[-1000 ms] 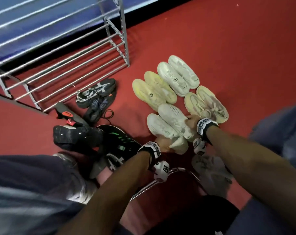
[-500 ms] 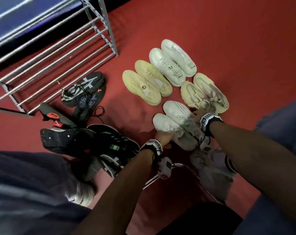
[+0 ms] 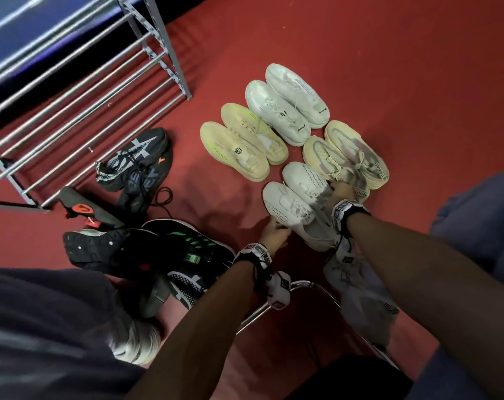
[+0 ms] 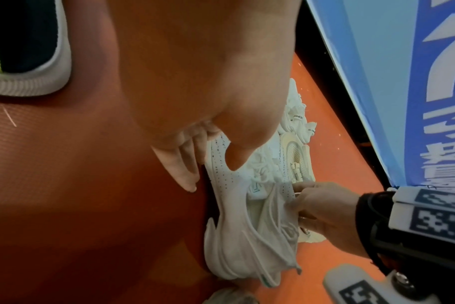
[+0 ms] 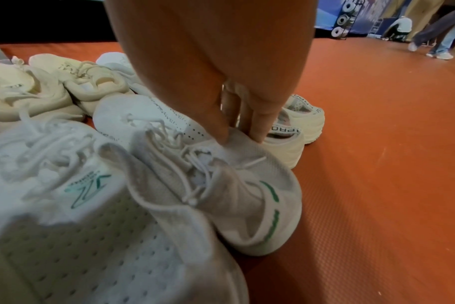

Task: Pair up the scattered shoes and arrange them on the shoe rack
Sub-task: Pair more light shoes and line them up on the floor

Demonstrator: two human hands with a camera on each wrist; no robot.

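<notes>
A pair of white perforated shoes (image 3: 298, 202) lies side by side on the red floor, beside a cream-and-grey pair (image 3: 346, 153). My left hand (image 3: 273, 235) pinches the left white shoe (image 4: 229, 185) at its side, thumb on top and fingers low along the sole. My right hand (image 3: 341, 192) pinches the collar of the right white shoe (image 5: 221, 174) between thumb and fingers (image 5: 257, 131). A yellow pair (image 3: 242, 142) and another white pair (image 3: 288, 102) lie further out. The metal shoe rack (image 3: 80, 90) stands at the upper left with nothing on its bars.
Several dark shoes (image 3: 135, 166) lie scattered left of my left arm, one sole up (image 3: 100, 249). A grey-white shoe (image 3: 360, 290) sits under my right forearm, near a chrome tube frame (image 3: 276, 310). A blue banner (image 4: 416, 82) stands close by. People move far off (image 5: 434, 30).
My left hand has shifted from the heel end to the side of the left white shoe. The right hand keeps its hold. My head view has swung a little.
</notes>
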